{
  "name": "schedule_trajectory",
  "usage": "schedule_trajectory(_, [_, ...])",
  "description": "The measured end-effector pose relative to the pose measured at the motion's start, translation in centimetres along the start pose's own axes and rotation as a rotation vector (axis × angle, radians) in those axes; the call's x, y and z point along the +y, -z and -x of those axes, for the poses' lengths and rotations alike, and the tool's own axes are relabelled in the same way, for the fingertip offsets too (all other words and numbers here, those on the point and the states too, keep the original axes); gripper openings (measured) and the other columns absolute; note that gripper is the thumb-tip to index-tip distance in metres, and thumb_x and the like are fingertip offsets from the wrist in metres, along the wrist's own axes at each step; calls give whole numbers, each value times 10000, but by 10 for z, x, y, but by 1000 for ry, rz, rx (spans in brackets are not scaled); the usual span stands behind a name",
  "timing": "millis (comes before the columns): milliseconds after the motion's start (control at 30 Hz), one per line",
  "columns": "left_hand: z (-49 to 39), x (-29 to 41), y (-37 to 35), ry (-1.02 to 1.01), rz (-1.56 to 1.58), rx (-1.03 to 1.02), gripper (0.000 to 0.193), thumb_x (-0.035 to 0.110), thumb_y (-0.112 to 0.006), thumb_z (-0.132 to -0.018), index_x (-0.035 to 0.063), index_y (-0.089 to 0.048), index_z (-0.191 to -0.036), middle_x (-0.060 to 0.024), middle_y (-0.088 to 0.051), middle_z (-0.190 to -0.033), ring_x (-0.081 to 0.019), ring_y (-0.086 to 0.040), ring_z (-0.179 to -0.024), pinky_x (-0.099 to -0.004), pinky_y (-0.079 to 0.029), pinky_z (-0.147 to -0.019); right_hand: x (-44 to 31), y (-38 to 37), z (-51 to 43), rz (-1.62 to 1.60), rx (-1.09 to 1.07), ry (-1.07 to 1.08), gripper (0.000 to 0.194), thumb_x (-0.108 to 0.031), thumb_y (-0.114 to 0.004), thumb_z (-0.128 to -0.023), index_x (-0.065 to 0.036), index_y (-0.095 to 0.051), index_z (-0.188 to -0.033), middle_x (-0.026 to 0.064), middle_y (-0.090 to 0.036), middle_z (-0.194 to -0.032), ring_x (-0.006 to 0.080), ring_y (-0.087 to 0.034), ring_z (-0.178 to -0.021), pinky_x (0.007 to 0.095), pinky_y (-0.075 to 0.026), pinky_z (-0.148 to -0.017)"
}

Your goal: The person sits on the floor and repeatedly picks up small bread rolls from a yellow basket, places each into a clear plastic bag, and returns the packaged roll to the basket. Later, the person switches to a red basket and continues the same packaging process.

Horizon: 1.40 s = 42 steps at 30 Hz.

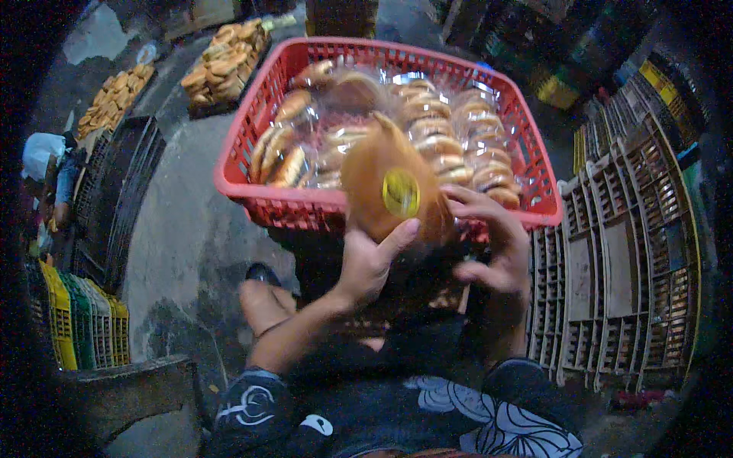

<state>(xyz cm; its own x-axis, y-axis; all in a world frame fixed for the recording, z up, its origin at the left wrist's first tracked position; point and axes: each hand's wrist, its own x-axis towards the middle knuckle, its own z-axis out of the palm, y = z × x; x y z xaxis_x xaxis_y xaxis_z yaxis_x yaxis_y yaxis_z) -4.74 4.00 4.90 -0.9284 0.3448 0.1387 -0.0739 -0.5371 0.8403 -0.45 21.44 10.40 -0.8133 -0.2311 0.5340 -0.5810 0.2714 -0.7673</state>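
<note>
My left hand (369, 263) grips a bagged bread bun (366, 177) from below, with the thumb across its front. A round yellow label (401, 192) bearing print is on that side. At the bun's right edge is my right hand (498, 240), its fingers against or very close to the wrapping and its thumb held apart. The bun hangs over the near rim of a red plastic basket (286, 193). Inside the basket lie several rows of buns in clear plastic (426, 111), some partly hidden behind the held one. Motion blurs the bun and both hands.
Grey plastic crates (607, 275) stand to my right. At far left a person (60, 172) is beside stacked black trays (114, 194). Yellow, green and grey crates (86, 318) stand lower left. Piles of bread (226, 66) sit beyond, over the concrete floor (166, 229).
</note>
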Motion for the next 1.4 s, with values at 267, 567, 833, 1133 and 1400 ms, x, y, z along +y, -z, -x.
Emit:
schedule_trajectory(267, [133, -72, 45, 372, -33, -183, 728, 113, -721, -680, -6, -312, -1271, -94, -452, -1204, -169, -437, -1114, -332, -349, -948, 25, -84, 146, -24, 376, -621, 233, -181, -559, -828, 7, -598, -961, 124, -617, -926, 233, -578, -878, 307, -432, -807])
schedule_trajectory(567, [130, -93, 68, 461, 66, -273, 866, 136, -656, -748, 62, -75, -1386, -153, -192, -1409, -234, -198, -1301, -345, -217, -1031, 38, -56, 166, -345, 242, -424, 209, -193, -535, -836, -25, -544, -713, 45, -530, -705, 161, -447, -674, 291, -357, -641])
schedule_trajectory(833, [88, -64, 40, 52, -410, -419, 419, 263, -678, -734, -21, -583, -1027, -153, -508, -1179, -254, -475, -1108, -370, -356, -949, 48, -84, 156, -1081, 288, -1026, 246, -187, -524, -839, -6, -567, -999, 57, -594, -977, 141, -547, -909, 264, -407, -825])
schedule_trajectory(1133, [121, -81, 30, 197, -27, 51, 649, 124, -663, -761, -31, -299, -1274, -144, -608, -950, -174, -587, -885, -285, -463, -797, 43, -89, 145, -348, 302, -493, 213, -183, -649, -774, -22, -591, -902, 38, -579, -836, 126, -532, -804, 272, -425, -743])
schedule_trajectory(1400, [104, -91, 37, 377, -391, -109, 119, 47, -592, -802, -17, -578, -902, -54, -584, -911, -100, -534, -878, -241, -436, -741, 37, -94, 141, -549, 316, -701, 176, -124, -590, -813, -2, -555, -934, 47, -553, -901, 125, -521, -875, 262, -424, -789])
